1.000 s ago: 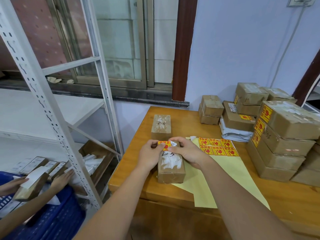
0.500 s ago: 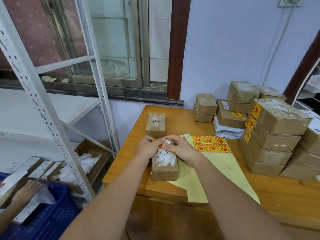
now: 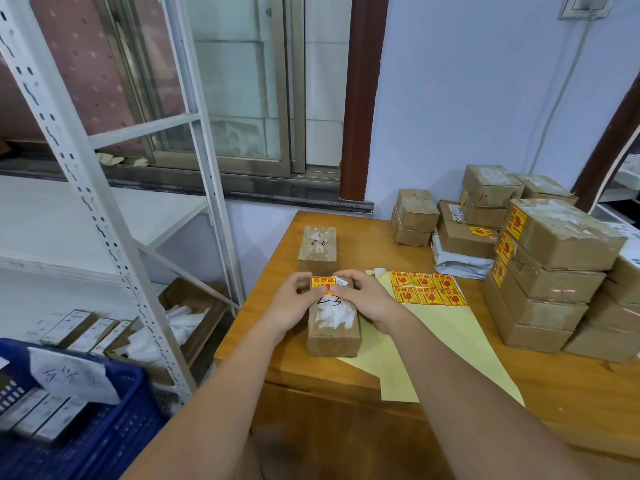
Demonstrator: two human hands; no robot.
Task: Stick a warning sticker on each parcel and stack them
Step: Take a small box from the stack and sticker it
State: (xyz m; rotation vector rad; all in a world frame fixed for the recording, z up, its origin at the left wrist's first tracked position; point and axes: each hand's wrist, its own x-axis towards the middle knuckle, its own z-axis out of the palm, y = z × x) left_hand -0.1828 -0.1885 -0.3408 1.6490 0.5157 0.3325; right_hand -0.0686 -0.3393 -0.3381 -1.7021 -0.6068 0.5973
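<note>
A small brown parcel (image 3: 333, 323) marked "2-3" lies on the wooden table (image 3: 467, 372) in front of me. A yellow and red warning sticker (image 3: 322, 283) sits on its far end. My left hand (image 3: 292, 303) and my right hand (image 3: 363, 299) hold the parcel's far end from either side, thumbs on the sticker. A second parcel (image 3: 317, 248) marked "4-2" lies just beyond. The yellow sticker sheet (image 3: 443, 327) with several stickers (image 3: 427, 292) lies to the right.
Stacks of stickered brown parcels (image 3: 540, 271) fill the table's right side, with more (image 3: 415, 221) at the back by the wall. A white metal rack (image 3: 104, 209) stands left of the table. A blue crate (image 3: 79, 427) with boxes sits at lower left.
Both hands stay on the parcel's far end and press the sticker down onto it. The view has shifted slightly. Another person's hands at lower left are gone from view.
</note>
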